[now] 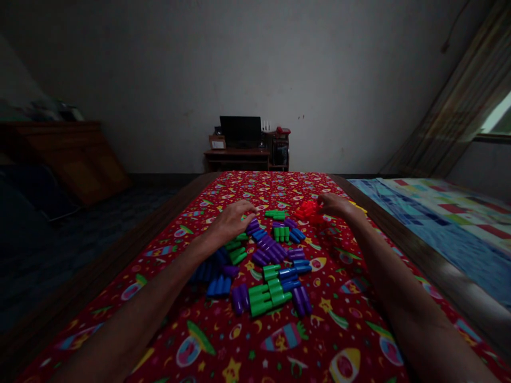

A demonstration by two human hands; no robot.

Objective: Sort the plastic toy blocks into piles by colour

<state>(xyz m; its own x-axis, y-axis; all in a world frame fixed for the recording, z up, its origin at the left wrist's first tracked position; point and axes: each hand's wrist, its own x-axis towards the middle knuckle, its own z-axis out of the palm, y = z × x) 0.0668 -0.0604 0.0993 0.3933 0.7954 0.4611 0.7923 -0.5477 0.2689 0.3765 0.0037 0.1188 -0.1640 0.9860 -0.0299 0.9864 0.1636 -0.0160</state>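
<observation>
Your left hand (235, 219) has its thumb and fingers parted, nothing visible between them, near the purple pieces (271, 249) mid-cloth (303, 348), while your right hand (337, 206) is at the red pieces (306, 209) toward the far right, its fingertips too obscured to tell whether they grip one. If your left forearm swings inward, it could scatter the blue pieces (219, 286) and green pieces (238, 255) close beside it; pinching into the crowded red cluster could drag a neighbour along, since those pieces lie bunched together.
</observation>
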